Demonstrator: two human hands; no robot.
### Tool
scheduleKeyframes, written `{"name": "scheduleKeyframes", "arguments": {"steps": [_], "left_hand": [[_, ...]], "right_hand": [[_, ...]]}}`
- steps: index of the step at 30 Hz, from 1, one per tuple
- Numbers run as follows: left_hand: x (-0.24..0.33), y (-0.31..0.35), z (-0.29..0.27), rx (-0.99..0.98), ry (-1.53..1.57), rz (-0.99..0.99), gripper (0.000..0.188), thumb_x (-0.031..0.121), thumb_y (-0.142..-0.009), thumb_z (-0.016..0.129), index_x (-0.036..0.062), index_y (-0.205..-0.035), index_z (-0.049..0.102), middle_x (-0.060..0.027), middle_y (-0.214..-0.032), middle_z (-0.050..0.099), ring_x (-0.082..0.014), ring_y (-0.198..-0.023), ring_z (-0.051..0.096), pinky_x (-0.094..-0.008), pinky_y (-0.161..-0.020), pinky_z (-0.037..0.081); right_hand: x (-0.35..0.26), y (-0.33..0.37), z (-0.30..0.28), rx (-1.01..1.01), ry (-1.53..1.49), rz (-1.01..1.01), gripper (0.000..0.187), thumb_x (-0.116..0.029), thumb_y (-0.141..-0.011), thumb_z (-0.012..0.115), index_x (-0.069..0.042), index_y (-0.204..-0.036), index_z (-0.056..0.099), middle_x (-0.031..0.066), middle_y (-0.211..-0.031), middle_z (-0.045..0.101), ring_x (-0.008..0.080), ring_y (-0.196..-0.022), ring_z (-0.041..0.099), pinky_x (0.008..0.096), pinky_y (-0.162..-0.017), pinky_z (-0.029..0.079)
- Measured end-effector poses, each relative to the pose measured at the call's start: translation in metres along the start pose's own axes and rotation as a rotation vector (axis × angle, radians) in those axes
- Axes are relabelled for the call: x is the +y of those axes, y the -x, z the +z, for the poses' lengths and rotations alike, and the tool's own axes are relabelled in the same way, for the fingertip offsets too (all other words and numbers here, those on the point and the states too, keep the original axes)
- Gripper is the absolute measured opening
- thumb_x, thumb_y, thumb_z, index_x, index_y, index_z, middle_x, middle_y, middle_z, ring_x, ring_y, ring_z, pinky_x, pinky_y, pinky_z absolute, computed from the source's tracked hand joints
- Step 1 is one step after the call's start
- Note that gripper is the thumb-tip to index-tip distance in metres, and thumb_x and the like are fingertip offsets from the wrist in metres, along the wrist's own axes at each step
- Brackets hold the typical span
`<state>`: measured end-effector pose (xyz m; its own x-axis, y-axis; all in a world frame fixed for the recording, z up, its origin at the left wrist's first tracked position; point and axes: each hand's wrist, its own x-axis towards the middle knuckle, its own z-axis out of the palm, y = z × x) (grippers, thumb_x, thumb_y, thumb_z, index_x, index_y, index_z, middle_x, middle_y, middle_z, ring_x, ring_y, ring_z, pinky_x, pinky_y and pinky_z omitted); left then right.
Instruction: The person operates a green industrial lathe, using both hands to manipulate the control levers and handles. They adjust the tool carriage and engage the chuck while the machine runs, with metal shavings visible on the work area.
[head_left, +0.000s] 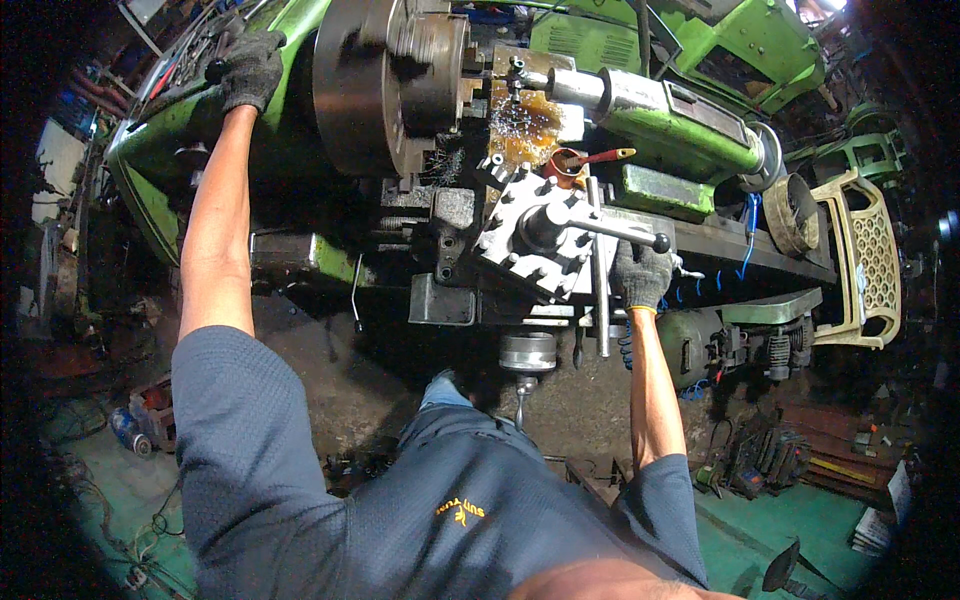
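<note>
My left hand point(254, 74), in a dark knit glove, reaches to the green headstock point(150, 195) of a lathe. Its fingers curl around a black-knobbed lever point(216, 71). The big steel chuck point(362, 90) stands just right of that hand, its jaw end blurred. My right hand point(642, 275), gloved too, is closed beside the square tool post point(530, 245); what it grips is hidden. Just above its fingers is the ball end of the tool post's clamping handle point(600, 230). A red cup point(566, 167) with a red-handled brush point(605, 156) stands behind the tool post.
Metal chips lie on the oily cross-slide point(530, 125). The green tailstock point(680, 125) with its handwheel point(767, 155) extends right. A round tin point(790, 215) and a beige plastic chair point(865, 260) are at the far right. Below the carriage hangs a handwheel point(527, 352).
</note>
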<state>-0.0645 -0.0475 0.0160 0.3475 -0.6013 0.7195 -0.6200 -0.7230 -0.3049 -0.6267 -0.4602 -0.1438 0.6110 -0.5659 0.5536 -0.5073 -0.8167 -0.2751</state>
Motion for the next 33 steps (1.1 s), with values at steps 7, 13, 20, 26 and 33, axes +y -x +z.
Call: {"name": "scheduleKeyframes", "arguments": {"steps": [7,13,20,26,33], "left_hand": [[-0.007,0.001,0.008,0.008,-0.008,0.009,0.026,0.017,-0.083,0.058,0.0162,-0.101,0.075,-0.0117,-0.099,0.072,-0.0337,-0.097,0.066,-0.0468,-0.088,0.051],[-0.008,0.001,0.008,-0.002,-0.034,0.002,0.026,0.018,-0.083,0.058,0.0183,-0.102,0.075,-0.0108,-0.098,0.072,-0.0324,-0.096,0.066,-0.0467,-0.087,0.051],[-0.008,0.002,0.006,0.031,-0.010,0.025,0.024,0.018,-0.080,0.062,0.0174,-0.101,0.075,-0.0110,-0.098,0.072,-0.0330,-0.096,0.066,-0.0467,-0.086,0.051],[0.005,-0.002,-0.001,-0.006,-0.013,-0.024,0.023,0.015,-0.084,0.058,0.0145,-0.100,0.074,-0.0135,-0.098,0.072,-0.0345,-0.096,0.067,-0.0459,-0.087,0.052],[-0.005,0.001,0.003,0.041,-0.003,0.009,0.025,0.018,-0.082,0.060,0.0179,-0.102,0.074,-0.0110,-0.097,0.072,-0.0334,-0.095,0.066,-0.0467,-0.086,0.051]], "right_hand": [[0.000,0.002,0.001,-0.046,0.029,0.044,0.022,-0.026,-0.085,0.067,-0.012,-0.100,0.074,0.0148,-0.091,0.071,0.0367,-0.088,0.067,0.0462,-0.080,0.052],[0.000,0.000,0.000,-0.077,0.056,0.064,0.028,-0.034,-0.087,0.069,-0.010,-0.099,0.075,0.0165,-0.092,0.072,0.0384,-0.086,0.068,0.0483,-0.078,0.052],[0.003,0.002,0.003,-0.075,0.042,0.060,0.026,-0.033,-0.088,0.069,-0.010,-0.099,0.074,0.0150,-0.088,0.073,0.0373,-0.084,0.068,0.0478,-0.076,0.052],[0.013,0.005,0.010,-0.034,0.073,0.035,0.023,-0.031,-0.087,0.069,-0.011,-0.097,0.074,0.0146,-0.087,0.072,0.0377,-0.083,0.068,0.0487,-0.075,0.051],[0.009,0.002,0.008,-0.050,0.071,0.019,0.025,-0.034,-0.087,0.069,-0.011,-0.096,0.074,0.0142,-0.086,0.072,0.0381,-0.081,0.067,0.0499,-0.075,0.051]]}}
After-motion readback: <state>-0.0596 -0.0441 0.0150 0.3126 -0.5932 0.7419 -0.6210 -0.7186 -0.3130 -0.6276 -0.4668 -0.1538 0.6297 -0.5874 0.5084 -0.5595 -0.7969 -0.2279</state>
